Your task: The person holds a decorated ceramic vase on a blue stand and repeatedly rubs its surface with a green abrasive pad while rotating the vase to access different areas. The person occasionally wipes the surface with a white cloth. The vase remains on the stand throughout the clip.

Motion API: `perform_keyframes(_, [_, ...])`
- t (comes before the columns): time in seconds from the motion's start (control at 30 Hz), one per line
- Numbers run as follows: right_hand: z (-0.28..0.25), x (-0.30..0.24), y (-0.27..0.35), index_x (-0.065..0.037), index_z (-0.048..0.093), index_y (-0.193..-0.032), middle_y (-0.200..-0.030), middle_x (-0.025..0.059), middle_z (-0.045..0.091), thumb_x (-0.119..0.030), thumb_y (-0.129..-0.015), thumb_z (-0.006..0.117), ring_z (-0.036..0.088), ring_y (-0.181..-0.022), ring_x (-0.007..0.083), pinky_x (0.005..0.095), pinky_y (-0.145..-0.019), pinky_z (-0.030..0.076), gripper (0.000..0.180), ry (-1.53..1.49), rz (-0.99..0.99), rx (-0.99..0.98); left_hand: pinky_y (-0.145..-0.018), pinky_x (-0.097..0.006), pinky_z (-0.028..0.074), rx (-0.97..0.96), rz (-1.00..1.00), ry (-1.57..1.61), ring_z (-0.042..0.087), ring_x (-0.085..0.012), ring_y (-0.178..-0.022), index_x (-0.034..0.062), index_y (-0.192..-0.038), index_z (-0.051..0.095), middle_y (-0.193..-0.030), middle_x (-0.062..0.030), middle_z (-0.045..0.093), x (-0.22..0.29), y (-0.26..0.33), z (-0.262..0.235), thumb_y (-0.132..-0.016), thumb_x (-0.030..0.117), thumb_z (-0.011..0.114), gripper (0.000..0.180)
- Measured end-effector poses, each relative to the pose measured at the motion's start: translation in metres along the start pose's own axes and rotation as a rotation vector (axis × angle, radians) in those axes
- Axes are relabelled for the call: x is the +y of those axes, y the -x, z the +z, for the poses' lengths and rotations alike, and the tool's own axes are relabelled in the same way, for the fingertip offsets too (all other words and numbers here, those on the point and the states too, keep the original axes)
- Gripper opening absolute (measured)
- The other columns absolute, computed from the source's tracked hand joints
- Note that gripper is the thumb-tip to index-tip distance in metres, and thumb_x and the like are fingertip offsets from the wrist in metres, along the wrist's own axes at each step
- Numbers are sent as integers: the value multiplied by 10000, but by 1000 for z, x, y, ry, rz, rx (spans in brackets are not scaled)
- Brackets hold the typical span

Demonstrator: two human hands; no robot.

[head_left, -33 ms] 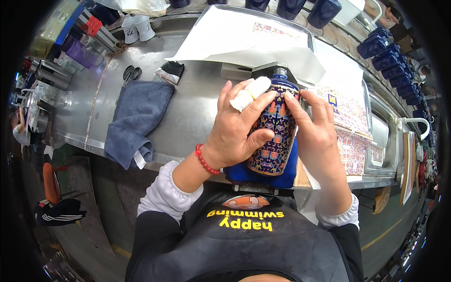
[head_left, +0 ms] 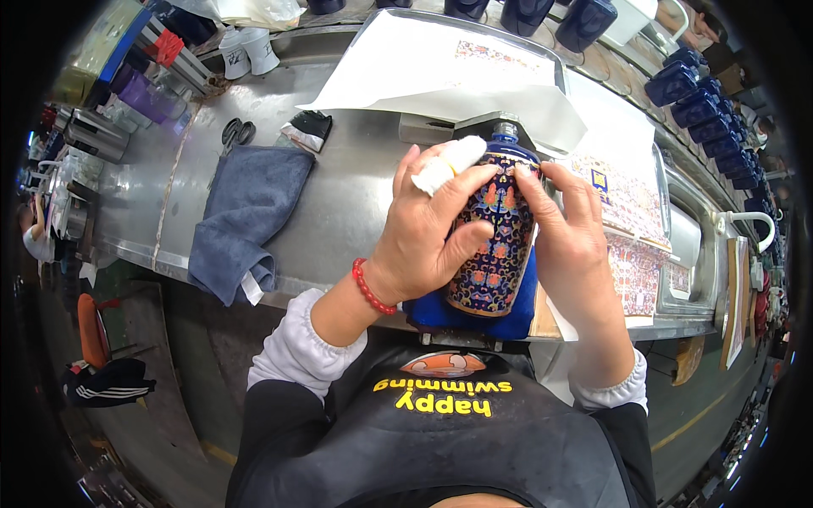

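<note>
From the head view I look down on a long grey metal workbench [head_left: 356,195] that runs across a workshop, with a dusty floor below its near edge. Left of my grip, a slate-blue folded towel [head_left: 246,216] hangs over the bench edge, and black-handled scissors [head_left: 238,131] lie just beyond it. Behind the grip, large white paper sheets [head_left: 440,76] are spread out, and right of it lie sheets of colourful patterned decals [head_left: 631,229]. Dark blue glazed vases [head_left: 703,102] stand in rows at the far right.

Both hands are clasped around a tall dark blue ceramic bottle [head_left: 495,241], upright, covered in an orange and pale floral pattern, narrow-necked. My left hand [head_left: 423,233] wraps its left flank, a small white pad [head_left: 449,161] pinched in its fingers against the shoulder. My right hand [head_left: 572,241] grips the right flank. The bottle's base rests on a bright blue cloth [head_left: 474,317] at the bench's near edge.
</note>
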State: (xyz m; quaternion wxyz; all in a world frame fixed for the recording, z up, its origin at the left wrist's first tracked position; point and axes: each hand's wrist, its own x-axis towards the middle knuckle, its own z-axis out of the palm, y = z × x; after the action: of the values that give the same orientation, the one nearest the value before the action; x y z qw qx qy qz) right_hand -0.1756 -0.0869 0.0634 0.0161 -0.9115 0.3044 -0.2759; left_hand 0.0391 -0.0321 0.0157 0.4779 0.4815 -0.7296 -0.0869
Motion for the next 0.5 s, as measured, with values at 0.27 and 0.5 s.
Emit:
perform_keyframes(0.27, [-22, 26, -16, -10, 573, -1266, -983, 150, 721, -2, -931, 631, 720, -817, 237, 323, -729, 561, 340, -461, 271, 101, -939, -391, 454, 103, -255, 339, 589, -293, -1021, 28, -1118, 629, -1077, -131, 663, -1, -33, 1, -920, 140, 642, 228])
perform_keyframes(0.5, [-46, 74, -74, -16, 666, -1153, -874, 56, 699, -114, -910, 691, 635, -792, 108, 264, -728, 526, 263, -555, 19, -230, -856, -338, 485, 33, -471, 542, 604, -200, -936, 13, -1110, 593, -1060, -98, 629, 0, -37, 8, -910, 62, 643, 212])
